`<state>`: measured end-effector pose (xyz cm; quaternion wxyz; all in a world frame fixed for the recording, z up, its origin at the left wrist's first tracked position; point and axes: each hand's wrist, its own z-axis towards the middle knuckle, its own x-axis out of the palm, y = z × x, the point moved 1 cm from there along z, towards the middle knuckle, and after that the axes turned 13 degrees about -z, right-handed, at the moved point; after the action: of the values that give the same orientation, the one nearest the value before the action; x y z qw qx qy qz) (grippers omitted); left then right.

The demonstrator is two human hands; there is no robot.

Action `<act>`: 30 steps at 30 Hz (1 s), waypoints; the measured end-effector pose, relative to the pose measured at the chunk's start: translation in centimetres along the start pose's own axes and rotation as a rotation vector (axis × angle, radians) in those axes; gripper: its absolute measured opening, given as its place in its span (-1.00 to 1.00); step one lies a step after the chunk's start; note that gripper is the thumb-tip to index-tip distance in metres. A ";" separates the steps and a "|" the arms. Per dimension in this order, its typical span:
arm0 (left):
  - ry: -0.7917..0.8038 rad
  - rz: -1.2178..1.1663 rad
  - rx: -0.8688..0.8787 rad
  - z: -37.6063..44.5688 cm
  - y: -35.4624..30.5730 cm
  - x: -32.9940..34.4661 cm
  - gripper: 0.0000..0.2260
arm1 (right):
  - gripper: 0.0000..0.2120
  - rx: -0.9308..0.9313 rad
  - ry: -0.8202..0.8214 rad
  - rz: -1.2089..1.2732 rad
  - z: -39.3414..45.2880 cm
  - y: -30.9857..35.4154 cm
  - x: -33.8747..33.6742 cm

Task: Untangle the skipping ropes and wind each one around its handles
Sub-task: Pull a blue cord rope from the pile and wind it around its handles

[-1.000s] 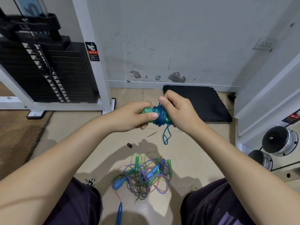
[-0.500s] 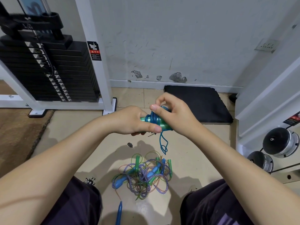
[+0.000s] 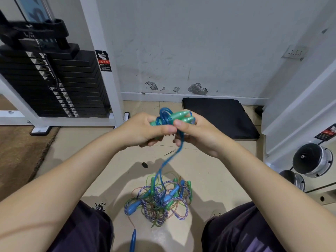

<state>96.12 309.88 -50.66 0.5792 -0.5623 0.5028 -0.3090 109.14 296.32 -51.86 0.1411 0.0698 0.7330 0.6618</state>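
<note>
Floor: tangle [image 3: 158, 200] lower centre.
Change: blue rope [image 3: 170, 159] now trails longer, wraps loosened.
Grip: left hand [image 3: 145, 130], right hand [image 3: 198, 133] both pinch green handles [image 3: 179, 117].

Black weight stack [image 3: 54, 84], black mat [image 3: 218, 117], dumbbells [image 3: 312, 160].

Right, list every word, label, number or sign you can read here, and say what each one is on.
No text here can be quoted.
Warning sticker on the white machine post: pictogram, red band, print too small.
Red and black label on the right frame: blurred.
Marks on the weight stack plates: unreadable.
Wall socket: no lettering visible.
</note>
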 end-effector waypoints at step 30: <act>-0.323 -0.806 0.041 1.1 0.3 -1.7 -0.62 | -0.80 0.261 -0.128 -0.506 0.5 -2.1 -0.7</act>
<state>96.55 311.91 -50.67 0.4944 -0.7432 0.1401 -0.4284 110.13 296.37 -53.90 0.3376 -0.0561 0.7956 0.4999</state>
